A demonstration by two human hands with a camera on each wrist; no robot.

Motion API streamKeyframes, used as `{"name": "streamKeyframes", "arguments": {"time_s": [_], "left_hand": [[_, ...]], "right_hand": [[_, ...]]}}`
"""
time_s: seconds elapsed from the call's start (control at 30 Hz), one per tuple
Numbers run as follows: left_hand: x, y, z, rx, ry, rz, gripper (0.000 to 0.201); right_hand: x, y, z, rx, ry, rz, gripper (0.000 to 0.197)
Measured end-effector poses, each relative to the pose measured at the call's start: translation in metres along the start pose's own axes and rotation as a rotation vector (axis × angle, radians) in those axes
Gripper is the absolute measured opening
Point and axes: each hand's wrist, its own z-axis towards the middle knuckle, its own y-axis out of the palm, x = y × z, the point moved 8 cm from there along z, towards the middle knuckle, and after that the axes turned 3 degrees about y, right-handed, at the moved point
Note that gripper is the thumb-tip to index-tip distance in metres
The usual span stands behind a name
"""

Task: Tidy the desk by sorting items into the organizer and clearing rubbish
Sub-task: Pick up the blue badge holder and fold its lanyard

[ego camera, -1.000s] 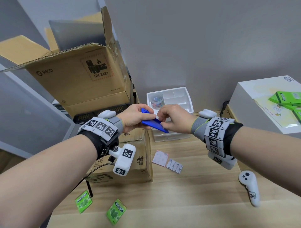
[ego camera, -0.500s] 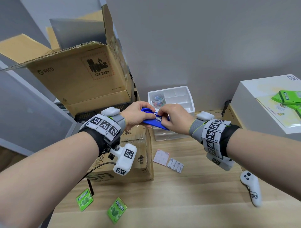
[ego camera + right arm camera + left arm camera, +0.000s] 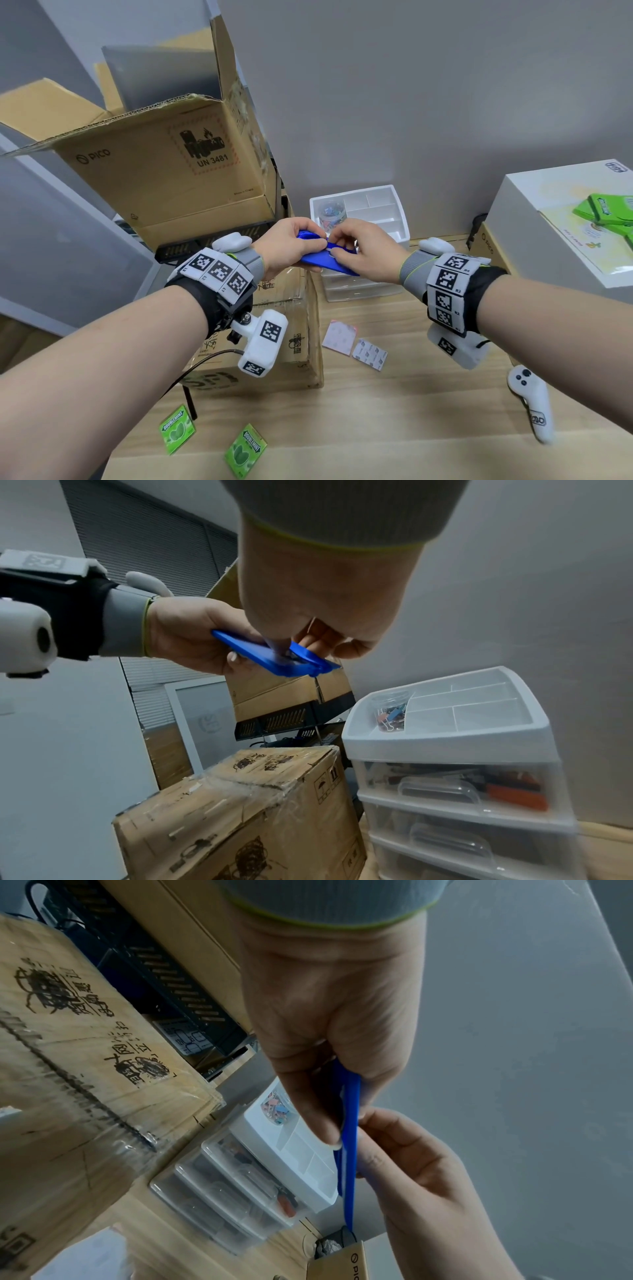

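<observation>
A flat blue plastic item (image 3: 320,263) (image 3: 351,1123) (image 3: 263,657) is held in the air in front of the white drawer organizer (image 3: 399,219) (image 3: 291,1153) (image 3: 445,739). My left hand (image 3: 291,244) (image 3: 329,1015) (image 3: 185,639) grips its left end, thumb on top. My right hand (image 3: 368,255) (image 3: 414,1167) (image 3: 308,593) pinches its middle and right part with curled fingers. What the item is stays unclear, as the fingers hide much of it. A clear jar of binder clips (image 3: 330,210) (image 3: 390,715) sits in the organizer's top tray.
Stacked cardboard boxes (image 3: 164,171) (image 3: 240,818) stand at the left. On the wooden desk lie two sticker sheets (image 3: 354,344), two green gum packets (image 3: 212,440) and a white controller (image 3: 531,407). A white box (image 3: 534,219) with green packs stands at the right.
My right hand's fingers have slid along the blue item toward my left hand and cover more of it. Both hands have stayed in front of the organizer.
</observation>
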Motion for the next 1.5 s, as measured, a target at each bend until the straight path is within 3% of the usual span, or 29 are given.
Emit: {"name": "streamKeyframes", "arguments": {"time_s": [0.13, 0.37, 0.5, 0.67, 0.73, 0.8, 0.93, 1.07, 1.27, 1.5], "left_hand": [[-0.003, -0.002, 0.007, 0.010, -0.015, -0.043, 0.017], [-0.013, -0.007, 0.021, 0.042, -0.033, -0.057, 0.020], [-0.019, -0.015, 0.034, 0.053, -0.081, 0.073, 0.011], [-0.013, -0.014, 0.052, -0.012, -0.019, 0.170, 0.009], [-0.013, -0.010, 0.063, -0.027, 0.000, 0.163, 0.011], [-0.012, -0.007, 0.075, -0.030, 0.019, 0.183, 0.026], [-0.014, -0.006, 0.102, 0.032, 0.016, 0.174, 0.055], [-0.036, -0.014, 0.123, 0.109, -0.125, 0.231, 0.077], [-0.059, -0.006, 0.129, 0.064, -0.140, 0.511, 0.039], [-0.062, -0.004, 0.136, 0.055, -0.086, 0.595, 0.026]], "right_hand": [[0.005, -0.003, 0.008, -0.018, -0.042, -0.121, 0.010], [0.030, 0.000, 0.019, -0.098, 0.023, -0.001, 0.007], [0.053, 0.013, 0.019, -0.146, 0.166, 0.195, 0.010], [0.081, 0.011, 0.022, 0.021, 0.375, 0.411, 0.030], [0.088, 0.013, 0.031, -0.029, 0.444, 0.538, 0.029], [0.089, 0.011, 0.042, -0.107, 0.469, 0.571, 0.023], [0.109, -0.022, 0.073, -0.038, 0.470, 0.458, 0.014], [0.138, -0.067, 0.102, 0.104, 0.389, 0.030, 0.018], [0.165, -0.066, 0.116, 0.048, 0.381, -0.286, 0.025], [0.181, -0.054, 0.108, 0.040, 0.311, -0.526, 0.028]]}}
